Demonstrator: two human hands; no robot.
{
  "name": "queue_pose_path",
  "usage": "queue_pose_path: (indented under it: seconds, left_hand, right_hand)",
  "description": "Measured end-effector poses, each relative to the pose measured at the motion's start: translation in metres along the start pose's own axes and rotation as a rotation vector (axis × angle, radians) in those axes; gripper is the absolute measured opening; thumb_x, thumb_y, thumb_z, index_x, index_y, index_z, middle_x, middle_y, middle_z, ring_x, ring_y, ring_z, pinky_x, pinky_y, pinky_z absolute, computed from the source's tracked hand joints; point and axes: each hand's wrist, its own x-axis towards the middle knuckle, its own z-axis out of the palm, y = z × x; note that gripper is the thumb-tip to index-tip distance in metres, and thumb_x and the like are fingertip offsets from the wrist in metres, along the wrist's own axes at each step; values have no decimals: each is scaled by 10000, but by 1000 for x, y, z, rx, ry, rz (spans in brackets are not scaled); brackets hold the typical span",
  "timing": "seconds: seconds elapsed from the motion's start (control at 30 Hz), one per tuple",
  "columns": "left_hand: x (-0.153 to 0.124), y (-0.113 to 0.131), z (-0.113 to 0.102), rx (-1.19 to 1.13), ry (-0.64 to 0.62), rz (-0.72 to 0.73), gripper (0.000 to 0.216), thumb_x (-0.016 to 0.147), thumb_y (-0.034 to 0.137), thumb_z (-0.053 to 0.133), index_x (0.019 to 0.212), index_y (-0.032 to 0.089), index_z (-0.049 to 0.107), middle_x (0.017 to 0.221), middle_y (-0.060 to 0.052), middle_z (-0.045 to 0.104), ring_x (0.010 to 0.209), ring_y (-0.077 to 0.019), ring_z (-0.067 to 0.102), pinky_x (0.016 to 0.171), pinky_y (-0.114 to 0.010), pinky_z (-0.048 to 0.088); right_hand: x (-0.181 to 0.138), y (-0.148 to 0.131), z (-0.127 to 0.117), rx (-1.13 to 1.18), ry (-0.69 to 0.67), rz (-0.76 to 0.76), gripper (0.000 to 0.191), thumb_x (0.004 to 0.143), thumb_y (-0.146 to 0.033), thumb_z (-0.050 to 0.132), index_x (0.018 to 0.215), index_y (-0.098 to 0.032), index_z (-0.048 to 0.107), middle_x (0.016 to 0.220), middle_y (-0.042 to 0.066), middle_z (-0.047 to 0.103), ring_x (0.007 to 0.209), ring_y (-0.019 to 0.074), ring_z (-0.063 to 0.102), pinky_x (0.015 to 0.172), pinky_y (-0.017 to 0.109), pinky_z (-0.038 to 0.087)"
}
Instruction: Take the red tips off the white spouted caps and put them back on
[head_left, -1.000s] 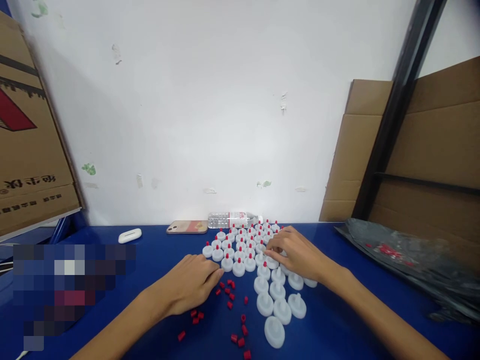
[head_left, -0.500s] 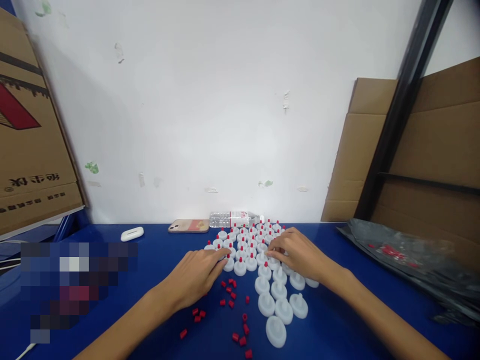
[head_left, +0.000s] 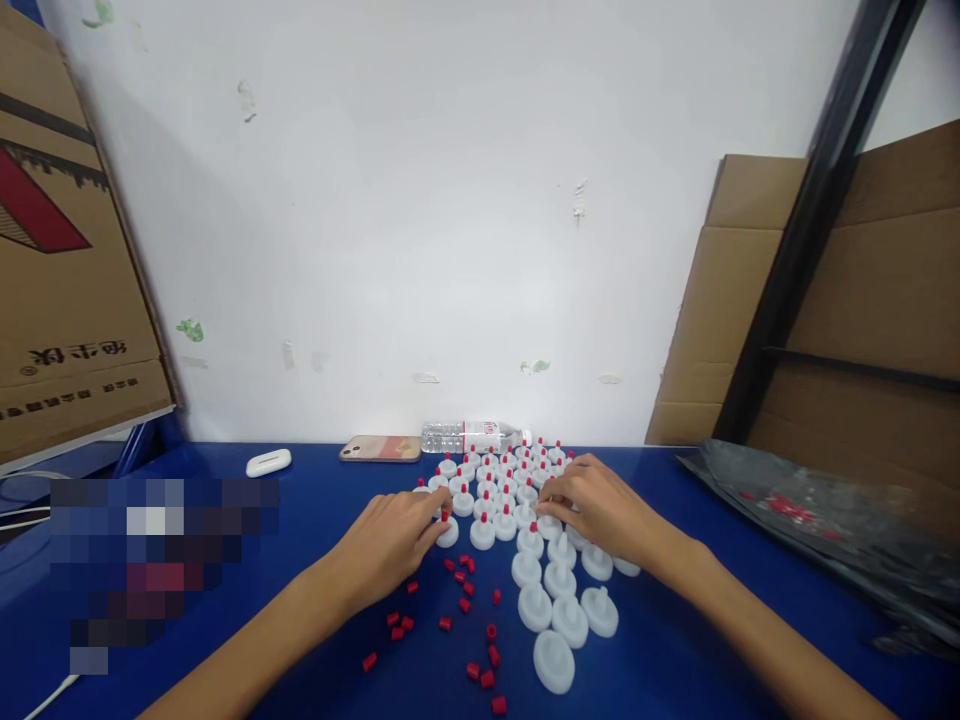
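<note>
My left hand (head_left: 397, 540) is closed, with thumb and forefinger pinching the red tip of a white nozzle cap (head_left: 448, 533) that stands at the left of the group. My right hand (head_left: 600, 505) bends its fingers together over a white nozzle cap (head_left: 550, 524); whatever lies between the fingertips is hidden. Between the hands stand many white nozzle caps with red tips (head_left: 483, 533), packed close. Nearer to me are white nozzle caps with bare spouts (head_left: 560, 578). Small loose red caps (head_left: 465, 605) lie scattered to the front left.
A clear bottle (head_left: 480, 437) and a phone (head_left: 380, 449) lie along the wall. A white oval case (head_left: 268, 462) is farther left. On the right, a plastic bag (head_left: 795, 500) holds red pieces. Cardboard (head_left: 720, 300) leans behind it, and a carton (head_left: 82, 280) stands at left.
My left hand has shifted slightly left, and the white nozzle cap in its fingers now stands a little apart from its neighbours. One loose red cap has rolled nearer. My right hand has hardly moved.
</note>
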Motion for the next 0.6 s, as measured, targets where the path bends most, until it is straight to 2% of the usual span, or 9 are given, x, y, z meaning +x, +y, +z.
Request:
queue_pose_path:
  seconds: [0.37,0.6]
  left_hand:
    - [0,9,-9,-15,60,-23,189,1041,368,425,944,228,505,815,-1,672,693,-212,622,593,-269,286]
    - [-1,14,-11,12,72,-19,334,1045,381,358,767,221,448,677,9,594,583,-180,527,558,-285,212]
  right_hand:
    - [0,0,0,-65,-7,27,166,952,-334,645,852,-235,733,711,1,738,708,192,672,842,357,399]
    - [1,-1,1,-82,-26,42,190,957,-348,638,845,-225,729,710,8,735,717,194,680,840,351,398]
